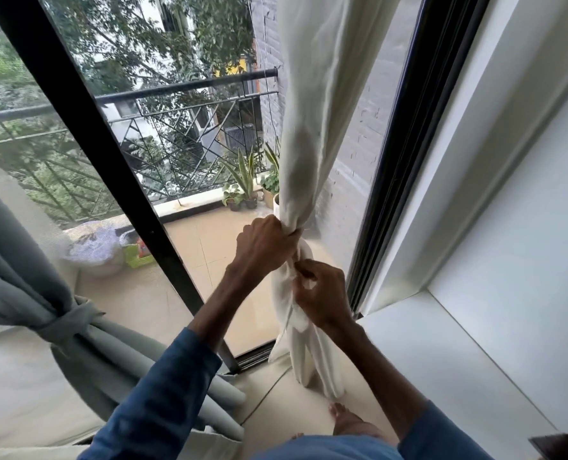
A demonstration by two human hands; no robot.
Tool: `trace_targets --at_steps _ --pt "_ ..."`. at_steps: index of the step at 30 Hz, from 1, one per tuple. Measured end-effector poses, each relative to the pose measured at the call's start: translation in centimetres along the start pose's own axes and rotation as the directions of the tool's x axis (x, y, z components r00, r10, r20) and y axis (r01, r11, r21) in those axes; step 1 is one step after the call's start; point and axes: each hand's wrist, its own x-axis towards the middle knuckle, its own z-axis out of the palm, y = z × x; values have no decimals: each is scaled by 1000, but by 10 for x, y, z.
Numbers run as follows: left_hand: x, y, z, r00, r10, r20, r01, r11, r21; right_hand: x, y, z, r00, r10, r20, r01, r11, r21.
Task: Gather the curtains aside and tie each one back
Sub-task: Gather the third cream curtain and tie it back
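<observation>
From the head camera, the print on the small green box (138, 252) out on the balcony is too blurred to read. The cream-white fabric curtain (312, 127) hangs beside the right edge of the black-framed glass door (86, 134). Its long axis runs from the top of the view down to the floor, leaning slightly left. It is bunched into a narrow waist where the left hand (266, 242) wraps its fingers tightly round it. Just below, touching the same bundle, the right hand (322, 290) pinches a fold of the cloth. Under both hands the curtain's tail spreads to the tiled floor. At far left a grey fabric curtain (17, 280) is gathered by a knotted grey band (70, 318).
</observation>
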Motion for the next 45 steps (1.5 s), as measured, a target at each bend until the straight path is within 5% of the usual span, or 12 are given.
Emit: trace_targets --at_steps 3,6,11,16,23,32,36,45 --pt "0 -6 -2 997 28 69 -20 992 -123 8 6 -9 968 243 54 -249 930 270" --pt "2 -9 2 991 64 116 -42 982 -185 15 7 -14 953 299 51 -296 882 367" --pt "9 -14 8 994 52 91 -36 985 -167 13 9 -16 996 66 54 -71 992 101" --pt "14 -23 9 996 86 5 -84 977 -194 22 25 -16 998 8 61 -13 995 96" --pt "20 -34 14 966 255 -46 -257 925 -281 52 60 -35 978 62 199 -106 970 218" --pt "37 -43 19 955 297 26 -260 873 -414 108 81 -78 976 -6 218 -5 999 49" --pt "39 -44 25 938 334 91 -236 810 -537 129 90 -71 952 91 293 -117 991 71" --pt "35 -34 33 856 468 219 -281 777 -563 192 57 -49 841 211 497 -70 955 -288"
